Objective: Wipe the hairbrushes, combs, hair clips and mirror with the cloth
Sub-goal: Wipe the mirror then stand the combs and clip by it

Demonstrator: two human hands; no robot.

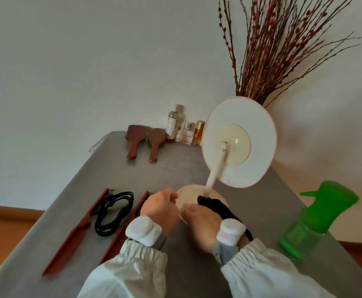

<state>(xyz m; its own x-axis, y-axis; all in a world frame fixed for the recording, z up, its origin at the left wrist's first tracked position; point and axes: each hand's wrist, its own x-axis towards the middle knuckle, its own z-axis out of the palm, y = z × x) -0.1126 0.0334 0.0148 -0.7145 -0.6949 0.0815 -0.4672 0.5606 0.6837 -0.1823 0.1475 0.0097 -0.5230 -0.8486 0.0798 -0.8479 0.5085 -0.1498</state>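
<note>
Step in hand: the person is wiping the stand mirror (239, 145), judging by the dark cloth (215, 208) bunched at the foot of its stem (213, 175).
Mirror place: it is standing toward the right edge of the bench (182, 166), about midway along it, its round base (188, 195) resting on the grey top and its disc tilting away so that only the white back is showing.
Mirror handling: it is looking light and top-heavy, with a thin stiff stem and presumably a glass face, so it is likely to tip if pushed high up; the base or the low stem is seeming the safest place to steady it.
Cloth handling: it is soft and limp, folding round the stem and taking its shape.
Right hand (201, 220): it is reaching forward with the back of the hand up, fingers gripping the cloth against the base and the stem's foot.
Left hand (161, 208): it is lying at the base's left rim with fingers curled; whether they are actually pinching the rim cannot be told.
Arms: both white sleeves are coming in from the near edge, wrists close together.
Other task things: two red combs (79, 229) and black hair clips (113, 211) are lying near the left edge, and two wooden hairbrushes (142, 144) are lying at the far edge.
Also there: a green spray bottle (311, 220) is standing at the right edge.
</note>
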